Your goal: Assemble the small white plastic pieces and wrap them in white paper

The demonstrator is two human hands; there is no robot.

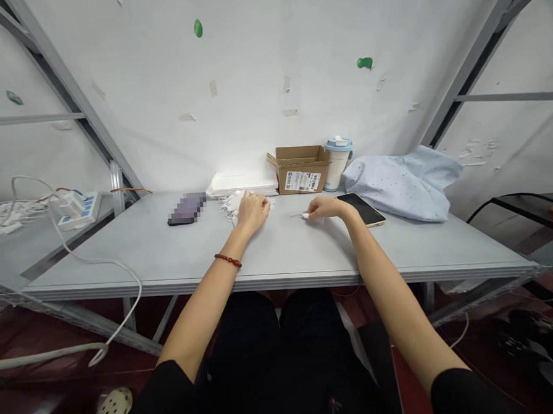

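My left hand [251,211] rests on a small heap of white pieces [230,204] on the grey table [177,249], fingers curled down into the heap. A red bead bracelet sits on that wrist. My right hand [325,208] lies a little to the right, fingers pinched on a small white part with a thin metal tip [303,216]. A stack of white trays [242,183] stands just behind the heap.
An open cardboard box [300,168] and a lidded cup [336,162] stand by the back wall. A phone [362,208] and a blue cloth [400,182] lie to the right, a dark blurred item [186,210] to the left. A power strip [75,208] with white cable sits far left.
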